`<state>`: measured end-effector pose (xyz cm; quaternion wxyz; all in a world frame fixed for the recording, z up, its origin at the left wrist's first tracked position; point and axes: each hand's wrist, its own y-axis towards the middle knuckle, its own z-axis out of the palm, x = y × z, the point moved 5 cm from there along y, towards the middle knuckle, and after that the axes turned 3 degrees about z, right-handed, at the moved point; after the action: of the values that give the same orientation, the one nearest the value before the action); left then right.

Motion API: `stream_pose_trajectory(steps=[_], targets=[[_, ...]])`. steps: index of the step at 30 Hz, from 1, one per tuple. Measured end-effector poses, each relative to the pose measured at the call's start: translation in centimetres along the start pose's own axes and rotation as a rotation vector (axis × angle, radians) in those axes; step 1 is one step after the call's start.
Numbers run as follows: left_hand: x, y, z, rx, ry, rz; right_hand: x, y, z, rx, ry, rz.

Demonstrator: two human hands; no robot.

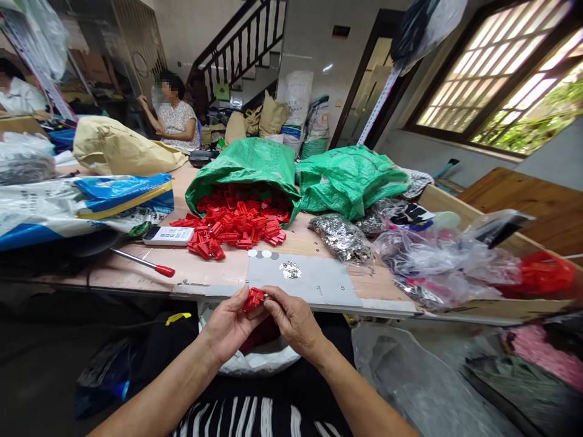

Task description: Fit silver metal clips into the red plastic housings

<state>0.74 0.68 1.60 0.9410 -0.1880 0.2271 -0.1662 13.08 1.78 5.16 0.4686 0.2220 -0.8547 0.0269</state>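
A small red plastic part (254, 298) is gripped between the thumb and fingers of my left hand (228, 328), just in front of the table edge. My right hand (296, 318) pinches at the right side of that part; a tiny shiny bit shows at the fingertips, too small to name. Under both hands an open white sack (255, 363) sits at my lap, with red showing inside. Ahead, a pile of similar red parts (241, 221) spills from a green woven sack (250, 161). A little heap of small silvery metal pieces (290, 270) lies on a grey sheet (328, 282).
Right of the pile lies a plastic bag of metal pieces (341, 238), then a wooden tray (496, 308) with clear bags. A red-handled tool (150, 264) and a white box (168, 235) lie left. Another person (175, 115) sits beyond the table.
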Motion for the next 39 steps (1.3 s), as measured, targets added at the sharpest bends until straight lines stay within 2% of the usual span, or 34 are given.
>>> stream_pose_trajectory(steps=[4, 6, 14, 17, 21, 26, 28, 30, 33, 36, 37, 39], targets=[[0.4, 0.3, 0.0, -0.003, 0.003, -0.023, -0.9, 0.3, 0.2, -0.046, 0.154, 0.056], [0.5, 0.6, -0.3, -0.022, -0.001, -0.021, -1.1, 0.3, 0.3, -0.027, 0.185, 0.079], [2.1, 0.8, -2.7, -0.053, 0.103, -0.039, -2.5, -0.3, 1.8, 0.038, 0.082, 0.168], [2.9, 1.0, -4.3, -0.066, 0.166, -0.050, -3.6, -0.5, 2.7, 0.093, 0.089, 0.195], [3.1, 2.1, -7.3, -0.109, 0.229, -0.064, -4.3, -0.3, 3.4, 0.190, -0.007, 0.214], [2.4, 3.0, -10.4, -0.166, 0.485, -0.025, -3.7, 1.6, 3.3, 0.241, -0.050, 0.175], [2.3, 3.3, -10.9, -0.133, 0.543, -0.014, -3.4, 2.8, 3.4, 0.249, -0.052, 0.151], [2.0, 3.7, -10.7, -0.070, 0.564, 0.054, -3.1, 4.1, 3.6, 0.241, -0.069, 0.123], [0.6, 3.8, -9.9, -0.068, 0.665, 0.189, -2.7, 5.8, 4.0, 0.219, -0.112, 0.083], [-2.2, 3.7, -8.0, -0.041, 0.789, 0.369, -2.2, 7.1, 4.3, 0.185, -0.139, 0.038], [-3.4, 3.7, -7.3, -0.034, 0.819, 0.461, -2.1, 7.4, 4.3, 0.173, -0.138, 0.026], [-6.0, 3.8, -6.4, -0.095, 0.888, 0.671, -2.1, 7.7, 4.5, 0.156, -0.122, 0.015]])
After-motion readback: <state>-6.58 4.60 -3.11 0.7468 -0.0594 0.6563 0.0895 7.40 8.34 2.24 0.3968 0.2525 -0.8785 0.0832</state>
